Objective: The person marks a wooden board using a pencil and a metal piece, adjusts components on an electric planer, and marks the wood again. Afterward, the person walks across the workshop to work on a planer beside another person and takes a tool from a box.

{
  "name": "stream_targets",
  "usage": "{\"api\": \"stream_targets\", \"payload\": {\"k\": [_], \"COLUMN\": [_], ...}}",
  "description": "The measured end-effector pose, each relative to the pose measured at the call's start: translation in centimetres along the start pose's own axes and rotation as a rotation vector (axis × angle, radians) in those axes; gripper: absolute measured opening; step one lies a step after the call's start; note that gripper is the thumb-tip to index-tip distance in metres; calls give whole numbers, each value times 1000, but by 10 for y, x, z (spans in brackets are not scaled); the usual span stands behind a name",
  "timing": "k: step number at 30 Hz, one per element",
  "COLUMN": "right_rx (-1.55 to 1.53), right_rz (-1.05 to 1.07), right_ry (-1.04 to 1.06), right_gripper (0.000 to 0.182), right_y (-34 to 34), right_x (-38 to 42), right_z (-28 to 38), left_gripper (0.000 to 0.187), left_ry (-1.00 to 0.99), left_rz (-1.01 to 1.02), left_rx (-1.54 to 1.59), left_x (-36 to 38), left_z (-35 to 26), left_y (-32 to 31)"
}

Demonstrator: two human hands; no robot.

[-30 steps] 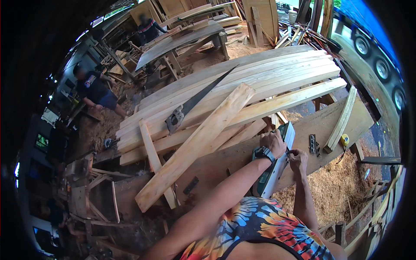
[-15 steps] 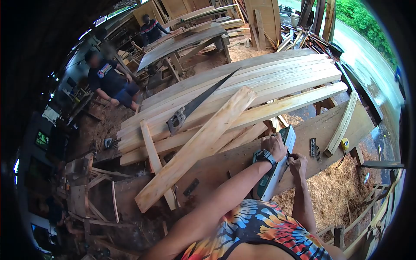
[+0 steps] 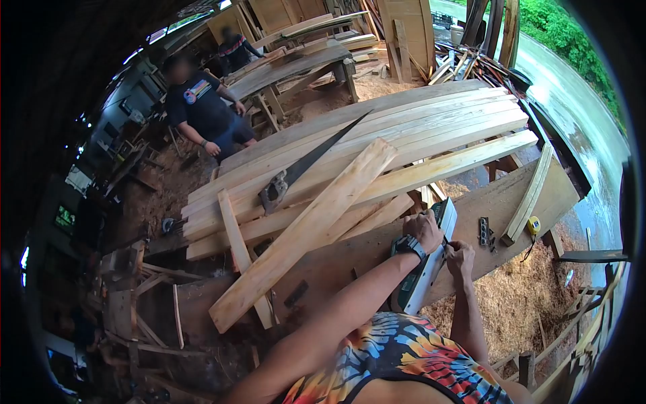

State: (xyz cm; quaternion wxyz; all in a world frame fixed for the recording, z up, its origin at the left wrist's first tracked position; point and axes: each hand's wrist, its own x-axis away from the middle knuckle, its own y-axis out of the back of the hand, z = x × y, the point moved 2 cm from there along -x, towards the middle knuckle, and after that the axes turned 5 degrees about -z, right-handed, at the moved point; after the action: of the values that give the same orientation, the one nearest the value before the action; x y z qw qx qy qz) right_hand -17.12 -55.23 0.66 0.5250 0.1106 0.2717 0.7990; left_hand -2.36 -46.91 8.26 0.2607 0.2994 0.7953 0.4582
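The left hand grips the planer, likely steadying it while the right hand's narrowed fingers pinch a small dark piece.

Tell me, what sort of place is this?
Probably a woodworking shop, partly open to the outdoors: a handsaw lies on long planks, and wood shavings cover parts of the ground.

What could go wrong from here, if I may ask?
The bare right hand is close against the green, silver-faced metal tool under the watch-wearing left hand, so a slip might cut that right hand. The dark, holed piece on the broad brown wooden board could be knocked into the pale wood shavings.
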Motion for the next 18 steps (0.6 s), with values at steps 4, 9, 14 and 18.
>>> {"api": "stream_targets", "payload": {"k": [4,9,14,18], "right_rx": [-40,-68,-7,-115], "right_rz": [-14,-19,-5,9], "right_ry": [-14,42,-45,18], "right_gripper": [22,25,23,26], "right_y": [3,-3,1,-4], "right_x": [1,-1,-3,-3], "right_z": [2,-10,-8,-14], "left_gripper": [45,43,42,43], "left_ry": [8,8,-1,-3], "left_rz": [-5,24,13,5], "left_rx": [2,18,21,12], "left_x": [1,1,3,2], "left_z": [-1,-3,-4,-2], "left_y": [3,4,9,5]}}
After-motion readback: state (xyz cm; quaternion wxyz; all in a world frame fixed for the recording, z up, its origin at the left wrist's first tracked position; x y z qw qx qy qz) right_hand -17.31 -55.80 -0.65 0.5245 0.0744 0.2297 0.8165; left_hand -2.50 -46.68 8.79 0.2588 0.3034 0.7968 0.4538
